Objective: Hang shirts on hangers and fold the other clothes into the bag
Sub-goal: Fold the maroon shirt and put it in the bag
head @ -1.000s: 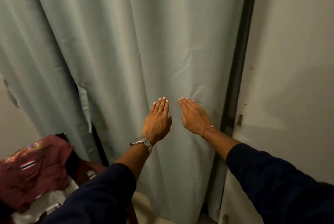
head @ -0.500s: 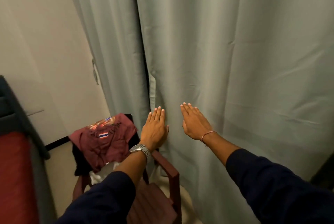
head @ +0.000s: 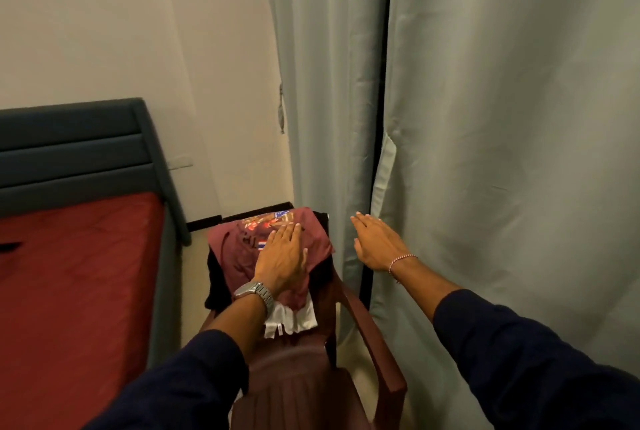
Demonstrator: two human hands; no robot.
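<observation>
Head view looks down on a dark red plastic chair (head: 377,357) that carries a small pile of clothes. A maroon shirt (head: 242,249) lies on top, over a black garment (head: 216,287) and a white one (head: 294,318) that sticks out at the near edge. The shirt's print shows a small flag patch and orange lettering, too blurred to read; the white garment has a small tag, also unreadable. The left hand (head: 282,261), with a metal watch (head: 254,292) on its wrist, is over the shirt with fingers straight and released, gripping nothing; contact cannot be told. The right hand (head: 375,244) hangs flat and released beside the grey curtain (head: 502,152). A red bed (head: 76,291) stands left of the chair.
</observation>
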